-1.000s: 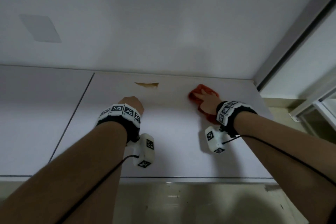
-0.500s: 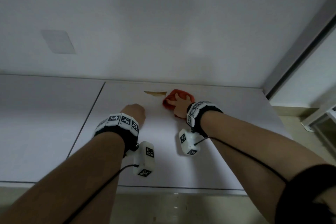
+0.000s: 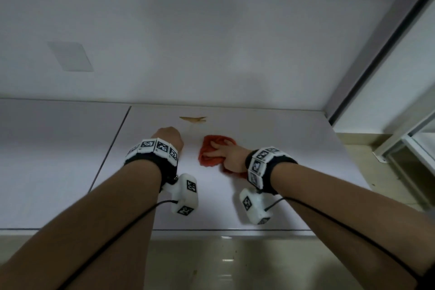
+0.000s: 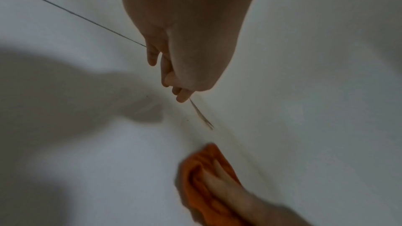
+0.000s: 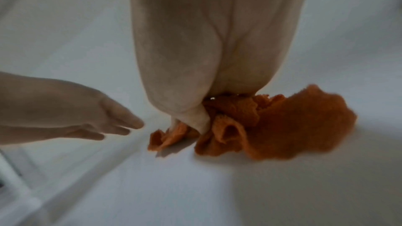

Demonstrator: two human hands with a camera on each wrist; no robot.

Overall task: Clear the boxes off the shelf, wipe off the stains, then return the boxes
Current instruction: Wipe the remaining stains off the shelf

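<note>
stain lies near the back edge of the shelf, just beyond the orange cloth that the right hand presses down with flat fingers, so a short stroke could miss it or smear it toward the slack, empty left hand.

- The orange cloth looks like soft, nubbly woven fabric.
- The white shelf is smooth and matt.
- The floor shines glossy.
</note>
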